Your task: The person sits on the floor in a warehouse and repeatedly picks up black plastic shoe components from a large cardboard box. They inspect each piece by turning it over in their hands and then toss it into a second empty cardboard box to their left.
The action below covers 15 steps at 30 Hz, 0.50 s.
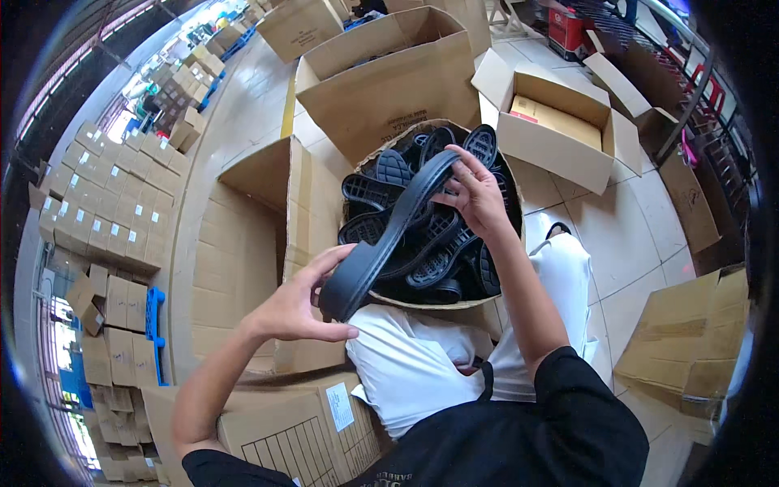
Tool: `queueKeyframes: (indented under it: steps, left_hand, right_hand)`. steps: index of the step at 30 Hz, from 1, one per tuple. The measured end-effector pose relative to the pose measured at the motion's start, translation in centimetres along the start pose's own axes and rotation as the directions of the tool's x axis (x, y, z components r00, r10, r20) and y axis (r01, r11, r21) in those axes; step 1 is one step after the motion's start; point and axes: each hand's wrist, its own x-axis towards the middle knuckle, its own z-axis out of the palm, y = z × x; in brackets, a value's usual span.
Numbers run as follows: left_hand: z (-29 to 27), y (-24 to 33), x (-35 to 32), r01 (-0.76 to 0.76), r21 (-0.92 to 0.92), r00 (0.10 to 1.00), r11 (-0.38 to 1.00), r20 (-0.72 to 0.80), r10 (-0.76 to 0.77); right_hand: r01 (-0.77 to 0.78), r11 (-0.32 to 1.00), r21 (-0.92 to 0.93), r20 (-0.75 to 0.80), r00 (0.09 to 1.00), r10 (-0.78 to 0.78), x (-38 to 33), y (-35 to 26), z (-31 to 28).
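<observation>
A black shoe sole (388, 235) with a thick heel is held up on a slant between my hands. My left hand (302, 300) cups the heel end, its thumb and fingers on either side. At the far end, the fingers of my right hand (476, 188) pinch the toe. Below the sole stands a round-edged cardboard carton (430, 305) full of loose black soles (438, 258), several with a grid pattern facing up. The held sole hides part of the pile.
A tall open carton (389, 97) stands behind the soles, another open carton (560, 122) at the far right. An open box (312, 219) is at the left, a closed labelled box (300, 434) by my left elbow. Stacked cartons (105, 195) line the far left.
</observation>
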Motion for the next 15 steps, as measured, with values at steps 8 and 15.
queueKeyframes:
  steps: [8,15]
  left_hand:
    - [-1.4,1.2,-0.5,-0.098,-0.631,0.923,0.769,-0.348,-0.168]
    - [-3.6,-0.6,-1.2,-0.231,-0.795,0.821,0.561,-0.468,-0.326]
  right_hand:
    - [-0.343,0.907,-0.244,-0.064,0.939,0.337,-0.3,3.3,-0.8]
    - [-0.407,0.861,-0.306,0.006,0.903,0.429,-0.9,3.9,0.8]
